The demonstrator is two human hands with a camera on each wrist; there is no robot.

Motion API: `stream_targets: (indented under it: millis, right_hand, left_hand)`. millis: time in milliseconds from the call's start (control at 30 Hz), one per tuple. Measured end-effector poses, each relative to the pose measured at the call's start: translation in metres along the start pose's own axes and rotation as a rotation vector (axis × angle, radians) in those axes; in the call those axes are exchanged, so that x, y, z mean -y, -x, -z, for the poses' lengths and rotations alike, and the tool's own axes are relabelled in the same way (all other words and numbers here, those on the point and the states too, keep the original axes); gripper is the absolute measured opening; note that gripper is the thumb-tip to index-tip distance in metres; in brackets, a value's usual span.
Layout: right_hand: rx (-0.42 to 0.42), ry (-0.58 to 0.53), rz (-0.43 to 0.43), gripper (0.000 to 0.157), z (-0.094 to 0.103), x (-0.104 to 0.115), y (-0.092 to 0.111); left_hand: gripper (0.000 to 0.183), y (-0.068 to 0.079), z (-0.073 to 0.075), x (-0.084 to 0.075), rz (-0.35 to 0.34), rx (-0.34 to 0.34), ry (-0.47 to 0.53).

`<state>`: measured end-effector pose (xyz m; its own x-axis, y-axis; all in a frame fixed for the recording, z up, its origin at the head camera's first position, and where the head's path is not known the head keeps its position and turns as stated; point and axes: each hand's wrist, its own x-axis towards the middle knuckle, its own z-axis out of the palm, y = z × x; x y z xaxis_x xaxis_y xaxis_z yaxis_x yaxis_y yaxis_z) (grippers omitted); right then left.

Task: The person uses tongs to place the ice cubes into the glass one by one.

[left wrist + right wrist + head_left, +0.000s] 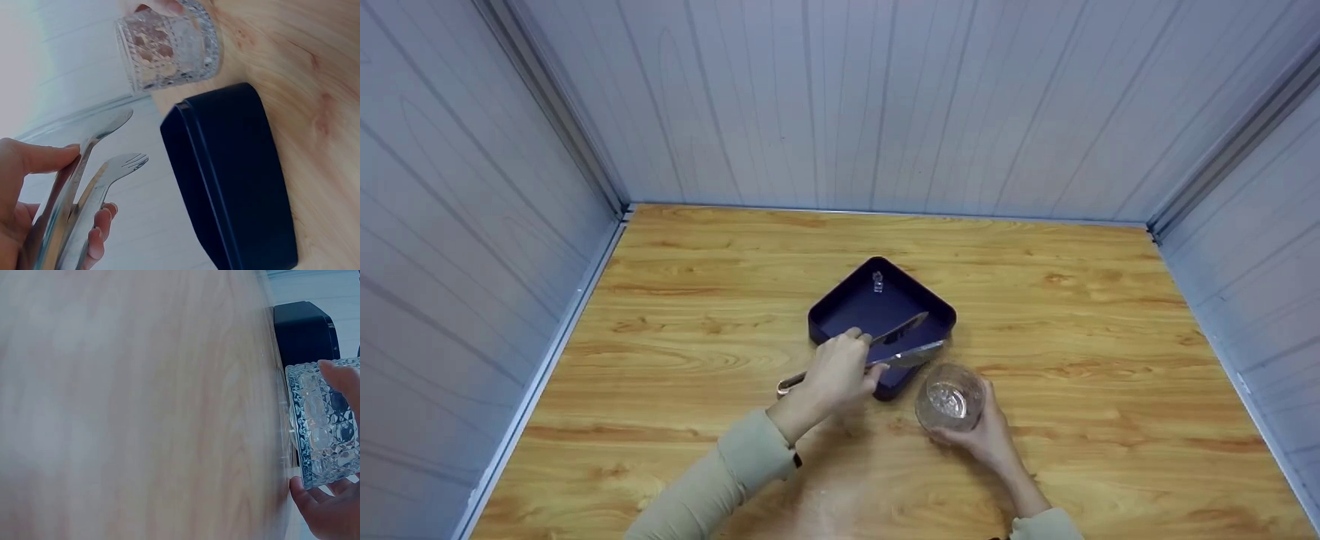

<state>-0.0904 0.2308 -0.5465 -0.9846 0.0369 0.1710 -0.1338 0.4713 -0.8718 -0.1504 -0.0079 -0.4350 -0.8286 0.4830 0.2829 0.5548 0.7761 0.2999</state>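
Note:
My left hand (pixel 840 369) grips a pair of metal serving tongs (pixel 84 191), thumb on one arm and fingers round the other. One tong end is rounded like a spoon, the other slotted like a fork; they stand apart with nothing between them. They reach over the near part of a dark blue tray (pixel 859 307). A small clear piece (pixel 877 282), like an ice cube, lies in the tray's far corner. My right hand (pixel 982 433) holds a clear patterned glass (pixel 949 397) by its side, close to the tray's near right edge.
The tray rests on a wood-grain table (pixel 697 285). Pale panel walls (pixel 840 105) rise at the back, left and right of it.

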Motion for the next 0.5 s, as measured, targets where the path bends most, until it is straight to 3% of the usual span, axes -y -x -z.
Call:
stream_targets:
  millis: [500]
  right_hand:
    - [0.013, 0.018, -0.036, 0.095, -0.001, -0.012, -0.001]
  left_hand:
    - [0.03, -0.012, -0.011, 0.019, 0.119, 0.005, -0.044]
